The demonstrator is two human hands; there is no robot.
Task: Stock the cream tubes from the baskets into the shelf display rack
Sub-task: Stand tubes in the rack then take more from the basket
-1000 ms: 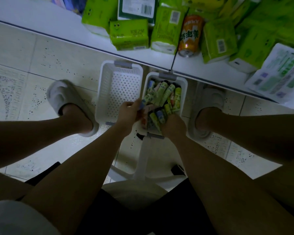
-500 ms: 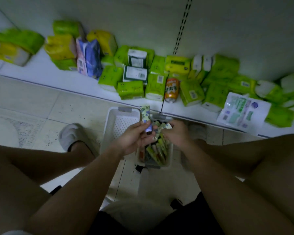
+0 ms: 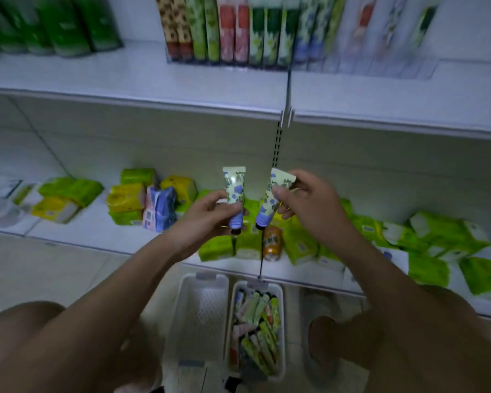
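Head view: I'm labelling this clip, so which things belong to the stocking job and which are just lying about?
Job: tube in left hand; tube in right hand; full basket; empty basket; display rack.

Lying about: tissue packs; drink can; green bottles.

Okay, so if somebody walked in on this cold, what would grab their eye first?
Probably the two blue-flowered cream tubes held up mid-frame, caps down: one in the left hand, one in the right hand. Next, the display rack on the upper shelf, where tall patterned tubes stand in rows, its right-hand slots looking sparser. Then the floor: a white basket heaped with tubes beside an empty basket.
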